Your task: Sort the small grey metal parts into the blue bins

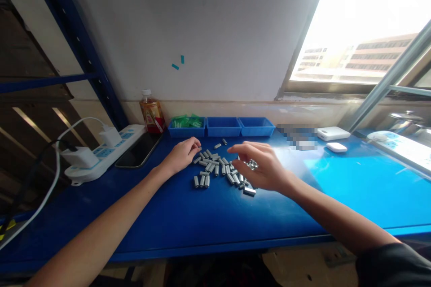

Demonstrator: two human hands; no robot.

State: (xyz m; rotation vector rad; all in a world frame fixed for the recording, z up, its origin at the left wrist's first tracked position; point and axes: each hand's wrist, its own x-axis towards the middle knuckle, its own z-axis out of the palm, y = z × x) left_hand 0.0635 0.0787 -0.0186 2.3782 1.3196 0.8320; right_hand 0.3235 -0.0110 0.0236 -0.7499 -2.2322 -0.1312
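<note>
Many silvery long hex nuts (216, 170) lie loose on the blue table (188, 219), three of them side by side at the near left. My left hand (183, 154) is at the left edge of this pile, thumb and fingers pinched together; what is between the fingertips is too small to make out. Over the right side of the pile hovers my right hand (261, 166), thumb and forefinger apart, nothing visible in its grip. Small shiny nuts (252, 164) show in a heap behind it, partly hidden by the hand.
Three blue bins stand in a row by the wall; the left bin (186, 132) holds green-and-white pieces. A drink bottle (151, 112), a phone (138, 150) and a power strip (107, 151) with cables are on the left. White cases (333, 133) lie at the right.
</note>
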